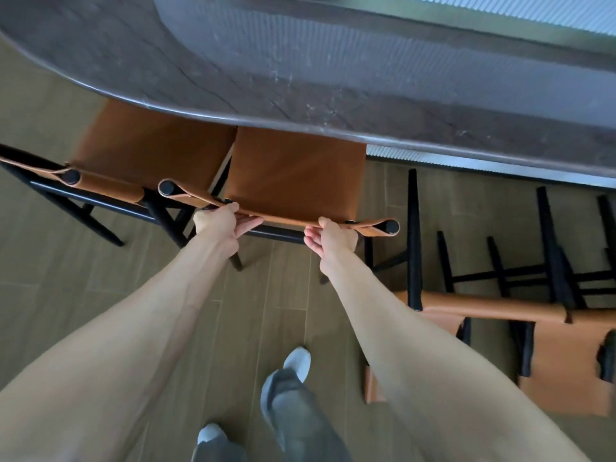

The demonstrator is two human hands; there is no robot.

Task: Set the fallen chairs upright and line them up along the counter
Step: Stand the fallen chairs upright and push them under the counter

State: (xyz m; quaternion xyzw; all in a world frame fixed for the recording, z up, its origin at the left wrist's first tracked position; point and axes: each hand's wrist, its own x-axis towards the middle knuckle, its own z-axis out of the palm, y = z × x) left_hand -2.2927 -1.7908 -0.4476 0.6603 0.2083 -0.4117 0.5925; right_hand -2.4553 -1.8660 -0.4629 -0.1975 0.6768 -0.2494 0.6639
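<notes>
Dark stone counter [333, 78] spans the far side above wood flooring [66, 295]. Two fallen chairs [533, 328] lie right. One upright chair [140, 145] stands left, touching the middle chair [293, 171], whose leather backrest strap both left hand [220, 221] and right hand [333, 236] grip, fingers curled.

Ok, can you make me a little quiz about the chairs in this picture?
1. True or false: both hands, left and right, hold the backrest strap of the middle chair.
2. The fallen chairs lie on the floor to which side of the person? A) left B) right C) behind
3. Fill in: the seat of the left chair is tucked partly under the ____.

Key: 1 true; 2 B; 3 counter
</notes>
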